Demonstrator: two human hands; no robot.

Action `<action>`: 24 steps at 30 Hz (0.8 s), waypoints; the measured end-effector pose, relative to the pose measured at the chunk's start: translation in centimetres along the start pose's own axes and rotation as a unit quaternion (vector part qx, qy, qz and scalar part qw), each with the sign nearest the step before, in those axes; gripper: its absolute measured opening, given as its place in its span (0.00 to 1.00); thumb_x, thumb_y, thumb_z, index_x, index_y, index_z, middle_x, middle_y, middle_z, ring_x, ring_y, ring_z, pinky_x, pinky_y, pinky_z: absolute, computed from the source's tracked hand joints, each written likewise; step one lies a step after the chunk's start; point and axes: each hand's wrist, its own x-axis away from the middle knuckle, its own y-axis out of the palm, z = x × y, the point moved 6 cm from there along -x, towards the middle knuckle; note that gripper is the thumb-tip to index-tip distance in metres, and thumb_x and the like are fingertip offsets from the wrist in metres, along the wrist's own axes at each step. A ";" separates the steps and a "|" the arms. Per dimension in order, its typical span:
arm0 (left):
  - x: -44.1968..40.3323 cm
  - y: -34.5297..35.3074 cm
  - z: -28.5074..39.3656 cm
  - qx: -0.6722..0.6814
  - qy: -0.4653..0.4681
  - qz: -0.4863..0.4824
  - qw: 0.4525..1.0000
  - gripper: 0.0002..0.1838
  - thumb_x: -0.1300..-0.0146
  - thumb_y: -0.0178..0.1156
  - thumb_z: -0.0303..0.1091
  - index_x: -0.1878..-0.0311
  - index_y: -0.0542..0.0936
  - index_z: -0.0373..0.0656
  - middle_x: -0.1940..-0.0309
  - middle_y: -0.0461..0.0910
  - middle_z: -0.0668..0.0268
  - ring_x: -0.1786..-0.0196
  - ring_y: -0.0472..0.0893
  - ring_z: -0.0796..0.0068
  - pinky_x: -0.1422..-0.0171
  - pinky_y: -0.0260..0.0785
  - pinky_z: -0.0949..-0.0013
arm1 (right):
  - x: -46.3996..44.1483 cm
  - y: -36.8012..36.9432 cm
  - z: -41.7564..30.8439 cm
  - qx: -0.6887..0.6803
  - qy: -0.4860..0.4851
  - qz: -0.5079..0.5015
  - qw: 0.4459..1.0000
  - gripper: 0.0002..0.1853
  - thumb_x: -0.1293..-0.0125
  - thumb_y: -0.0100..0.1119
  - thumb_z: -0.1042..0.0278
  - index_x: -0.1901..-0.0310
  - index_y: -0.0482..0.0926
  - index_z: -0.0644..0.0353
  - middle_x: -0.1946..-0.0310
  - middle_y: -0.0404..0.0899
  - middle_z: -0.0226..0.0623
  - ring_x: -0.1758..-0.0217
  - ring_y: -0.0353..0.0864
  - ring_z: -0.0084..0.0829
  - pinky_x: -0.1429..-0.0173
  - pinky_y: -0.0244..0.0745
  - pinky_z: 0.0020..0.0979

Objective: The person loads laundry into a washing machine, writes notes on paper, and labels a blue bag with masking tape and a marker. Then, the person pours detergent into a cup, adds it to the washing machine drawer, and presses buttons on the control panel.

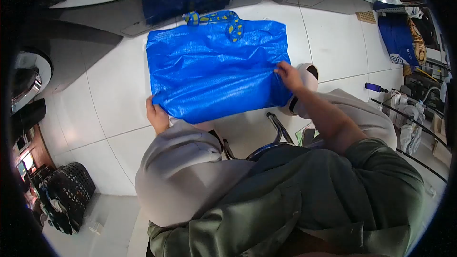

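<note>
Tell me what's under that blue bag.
White tiled floor shows around the blue bag and runs out of sight beneath it. The bag covers whatever is directly underneath, so I can't tell if anything lies there.

Blue bag [209, 62], glossy, roughly rectangular, spread flattish, long side running left to right! Creases rippling all across, bright sheen along near half. Blue-and-yellow strap [216, 17] looping along bag's far edge, one end draped over upper face. Pose: over white tiled floor [114, 109], near floor's far edge; contact unclear.
</note>
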 end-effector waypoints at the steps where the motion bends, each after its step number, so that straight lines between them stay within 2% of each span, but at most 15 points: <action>1: -0.8 -0.4 1.8 -0.127 -0.016 -0.097 0.987 0.12 0.28 0.48 0.27 0.49 0.78 0.37 0.59 0.82 0.54 0.59 0.80 0.63 0.51 0.72 0.67 | -1.7 0.0 0.7 -0.012 -0.017 0.002 1.000 0.20 0.39 0.70 0.56 0.53 0.80 0.62 0.64 0.83 0.46 0.57 0.84 0.44 0.46 0.75 0.39; 3: -2.5 -0.7 0.5 -0.308 0.010 -0.228 0.924 0.16 0.33 0.48 0.23 0.46 0.79 0.42 0.54 0.81 0.48 0.54 0.79 0.48 0.46 0.72 0.56 | -3.9 -0.1 1.5 0.008 0.032 -0.029 0.999 0.24 0.43 0.72 0.50 0.53 0.81 0.60 0.60 0.83 0.46 0.53 0.83 0.45 0.44 0.75 0.39; 4: -4.0 -0.7 0.0 -0.325 0.095 -0.123 0.933 0.17 0.34 0.49 0.23 0.45 0.79 0.44 0.51 0.79 0.50 0.50 0.78 0.48 0.44 0.70 0.54 | -5.8 -0.4 1.5 0.020 0.051 -0.039 0.998 0.26 0.44 0.73 0.47 0.52 0.82 0.59 0.58 0.83 0.46 0.51 0.82 0.45 0.44 0.74 0.39; 5: -3.4 0.5 3.4 -0.340 0.170 -0.026 0.925 0.18 0.35 0.49 0.23 0.45 0.79 0.46 0.47 0.78 0.52 0.46 0.76 0.48 0.42 0.69 0.51 | -6.7 -0.3 2.2 0.114 0.037 0.005 0.993 0.38 0.54 0.77 0.39 0.46 0.79 0.58 0.48 0.79 0.50 0.45 0.79 0.49 0.40 0.73 0.42; 6: -1.8 1.4 6.9 -0.351 0.241 0.070 0.902 0.19 0.36 0.50 0.23 0.45 0.80 0.48 0.44 0.77 0.54 0.42 0.75 0.48 0.40 0.67 0.48 | -5.8 -0.7 2.0 0.122 0.026 0.072 0.990 0.42 0.55 0.77 0.38 0.43 0.77 0.59 0.45 0.76 0.52 0.43 0.77 0.51 0.39 0.72 0.44; 8: 1.3 5.4 13.4 -0.316 0.343 0.020 0.884 0.21 0.36 0.54 0.28 0.40 0.78 0.52 0.36 0.70 0.57 0.34 0.69 0.52 0.34 0.61 0.43 | -4.1 -1.6 0.9 0.133 -0.011 0.212 0.968 0.51 0.59 0.78 0.35 0.37 0.72 0.60 0.40 0.71 0.55 0.40 0.75 0.54 0.36 0.71 0.46; 9: 2.8 8.4 14.5 -0.333 0.417 -0.145 0.833 0.24 0.36 0.56 0.31 0.36 0.74 0.55 0.33 0.67 0.58 0.32 0.66 0.52 0.31 0.58 0.42 | -3.7 -1.3 2.7 0.142 0.038 0.207 0.967 0.59 0.60 0.80 0.36 0.32 0.63 0.65 0.36 0.67 0.54 0.39 0.74 0.53 0.34 0.69 0.47; 10: 4.8 10.6 14.5 -0.338 0.475 -0.304 0.753 0.27 0.36 0.58 0.33 0.32 0.71 0.58 0.30 0.63 0.58 0.30 0.63 0.51 0.29 0.55 0.41 | -3.4 -0.5 4.3 0.034 0.100 0.148 0.983 0.57 0.59 0.80 0.40 0.32 0.63 0.66 0.35 0.68 0.53 0.38 0.73 0.52 0.33 0.69 0.47; 12: 7.9 12.8 11.8 -0.348 0.502 -0.421 0.670 0.30 0.31 0.55 0.51 0.27 0.64 0.64 0.24 0.56 0.67 0.23 0.54 0.51 0.26 0.43 0.30 | -2.1 0.8 5.8 -0.141 0.191 0.026 0.971 0.53 0.55 0.80 0.46 0.32 0.63 0.67 0.35 0.68 0.51 0.36 0.73 0.49 0.32 0.68 0.45; 15: 6.2 14.3 5.9 -0.435 0.344 -0.445 0.704 0.33 0.30 0.46 0.63 0.24 0.57 0.71 0.21 0.49 0.78 0.19 0.43 0.53 0.27 0.28 0.21 | -0.5 0.7 2.8 -0.247 0.237 -0.108 0.933 0.46 0.50 0.79 0.59 0.33 0.65 0.68 0.36 0.71 0.49 0.35 0.73 0.44 0.31 0.68 0.43; 18: 4.9 15.3 3.4 -0.474 0.259 -0.442 0.716 0.35 0.30 0.41 0.67 0.23 0.55 0.71 0.20 0.46 0.83 0.18 0.40 0.56 0.30 0.21 0.19 | -0.5 -0.1 -2.0 -0.339 0.251 -0.237 0.875 0.41 0.48 0.77 0.66 0.34 0.66 0.67 0.42 0.77 0.46 0.40 0.77 0.40 0.33 0.71 0.42; 19: 4.6 15.8 2.4 -0.480 0.212 -0.474 0.707 0.34 0.29 0.40 0.66 0.22 0.52 0.72 0.20 0.42 0.83 0.18 0.36 0.56 0.30 0.17 0.20 | -0.3 -0.8 -5.6 -0.324 0.236 -0.235 0.886 0.37 0.47 0.74 0.70 0.35 0.68 0.66 0.46 0.79 0.44 0.44 0.80 0.37 0.36 0.74 0.41; 22: 3.9 17.0 1.3 -0.476 0.180 -0.497 0.703 0.32 0.27 0.41 0.60 0.22 0.51 0.71 0.19 0.41 0.83 0.18 0.34 0.56 0.31 0.16 0.18 | -0.6 1.2 -16.9 -0.333 0.134 -0.278 0.891 0.35 0.44 0.72 0.70 0.36 0.67 0.66 0.47 0.79 0.45 0.45 0.80 0.36 0.39 0.76 0.41; 23: 3.6 16.6 2.6 -0.453 0.213 -0.479 0.721 0.32 0.30 0.51 0.48 0.23 0.57 0.69 0.20 0.47 0.78 0.19 0.43 0.52 0.27 0.31 0.23 | -0.4 3.1 -19.5 -0.346 0.107 -0.240 0.901 0.37 0.45 0.71 0.70 0.35 0.65 0.67 0.47 0.79 0.46 0.45 0.80 0.37 0.40 0.76 0.40; 24: 2.4 16.7 2.1 -0.398 0.149 -0.539 0.727 0.33 0.32 0.54 0.45 0.24 0.59 0.67 0.21 0.50 0.75 0.20 0.46 0.50 0.27 0.37 0.26 | -0.1 5.0 -21.8 -0.360 0.080 -0.200 0.908 0.38 0.46 0.70 0.70 0.34 0.63 0.68 0.48 0.79 0.47 0.46 0.80 0.37 0.42 0.77 0.39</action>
